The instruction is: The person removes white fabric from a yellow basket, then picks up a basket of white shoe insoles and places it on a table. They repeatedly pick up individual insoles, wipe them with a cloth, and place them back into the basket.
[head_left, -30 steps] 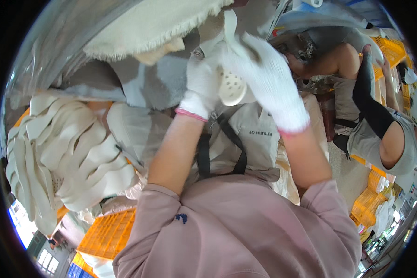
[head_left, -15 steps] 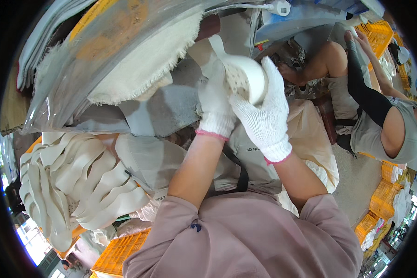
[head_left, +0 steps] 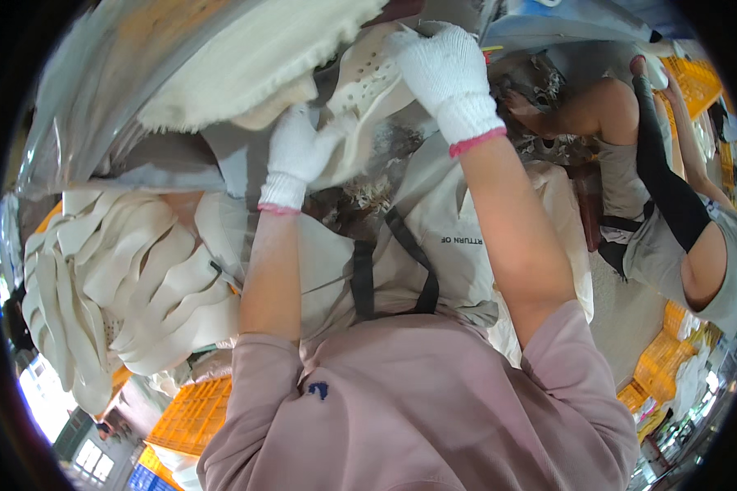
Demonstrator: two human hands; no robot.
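A cream-white, curved perforated piece [head_left: 363, 78], like a shoe insole, slants between my hands under the work surface's far edge. My right hand [head_left: 446, 74], in a white knit glove with a pink cuff, is closed on its upper right edge. My left hand [head_left: 299, 151], gloved the same way, is beside its lower left edge. The thumb of that hand is spread away from the fingers and reaches the piece; the fingers are slightly blurred. Just beyond the left fingertips lies a thick cream pad with a frayed edge [head_left: 246, 65].
A heap of wavy cream-white pieces [head_left: 131, 278] lies at left, above an orange crate [head_left: 190, 413]. Clear plastic sheeting [head_left: 74, 123] hangs at far left. Grey cloth with black straps [head_left: 397, 270] covers my lap. At right sits another person [head_left: 696, 237], near shredded scraps [head_left: 540, 90].
My hands have moved apart, the left going left, the right moving farther out. The perforated piece, earlier curled up between both hands, now lies more opened out.
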